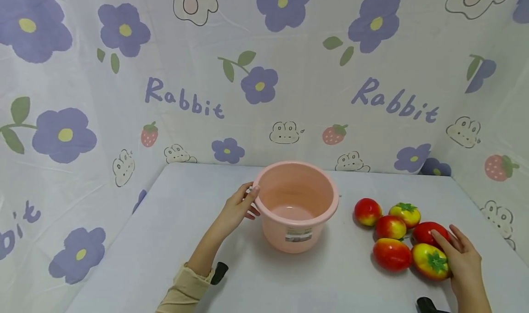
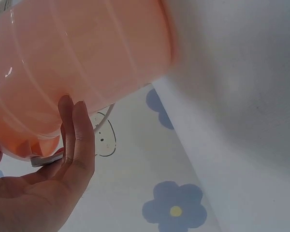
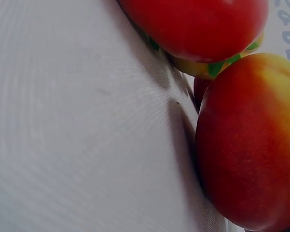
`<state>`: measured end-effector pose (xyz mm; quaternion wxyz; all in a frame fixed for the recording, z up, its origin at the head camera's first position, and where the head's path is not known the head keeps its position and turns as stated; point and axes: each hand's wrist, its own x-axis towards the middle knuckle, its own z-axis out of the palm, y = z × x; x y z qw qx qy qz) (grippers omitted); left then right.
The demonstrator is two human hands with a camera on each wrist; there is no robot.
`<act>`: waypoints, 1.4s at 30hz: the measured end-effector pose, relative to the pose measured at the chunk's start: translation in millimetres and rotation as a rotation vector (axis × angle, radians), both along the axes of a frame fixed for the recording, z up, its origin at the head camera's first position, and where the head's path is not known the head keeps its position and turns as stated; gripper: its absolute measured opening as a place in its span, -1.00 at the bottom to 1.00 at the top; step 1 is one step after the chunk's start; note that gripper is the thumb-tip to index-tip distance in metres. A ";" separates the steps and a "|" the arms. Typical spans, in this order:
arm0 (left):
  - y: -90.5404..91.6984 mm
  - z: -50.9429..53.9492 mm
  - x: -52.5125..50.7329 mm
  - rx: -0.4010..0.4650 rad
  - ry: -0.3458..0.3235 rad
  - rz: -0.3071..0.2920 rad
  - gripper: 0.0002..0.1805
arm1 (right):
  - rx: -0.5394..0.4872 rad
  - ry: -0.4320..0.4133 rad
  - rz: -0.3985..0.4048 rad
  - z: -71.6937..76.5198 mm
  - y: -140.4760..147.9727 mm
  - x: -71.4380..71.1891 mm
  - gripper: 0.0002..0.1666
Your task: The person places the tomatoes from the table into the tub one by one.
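Observation:
A pink plastic bucket (image 1: 297,230) stands upright mid-table, with nothing in it that I can see. My left hand (image 1: 235,209) grips its left rim, thumb on top and fingers below; in the left wrist view this hand (image 2: 53,188) is by the grey handle end (image 2: 46,160). Several red and yellow toy fruits lie to the bucket's right. My right hand (image 1: 467,262) is at their right side, its thumb at a red fruit (image 1: 427,232) and its palm beside a yellow-red fruit (image 1: 425,260) with a green leafy top. The right wrist view shows a large red-yellow fruit (image 3: 246,145) but no fingers.
Left of my right hand are an oblong red fruit (image 1: 391,255), two rounder red-yellow ones (image 1: 368,212) (image 1: 390,227) and a yellow leafy-topped one (image 1: 407,214). The white table (image 1: 165,239) meets a floral cloth backdrop (image 1: 306,74) behind and at both sides.

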<state>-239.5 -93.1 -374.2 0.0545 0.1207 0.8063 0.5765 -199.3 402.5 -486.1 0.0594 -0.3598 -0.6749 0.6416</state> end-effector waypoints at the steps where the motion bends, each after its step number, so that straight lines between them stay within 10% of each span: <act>1: 0.1 -0.2 0.0 0.001 0.002 0.002 -0.43 | -0.001 0.002 -0.002 -0.2 -0.1 -0.1 0.22; 31: 4.8 -15.0 -8.7 -0.013 0.013 0.054 -0.45 | -0.071 0.212 -0.203 31.6 -8.6 11.1 0.03; 42: -2.0 -13.5 -10.0 0.004 0.005 0.001 -0.41 | -0.081 0.253 -0.150 56.6 -26.0 5.1 0.01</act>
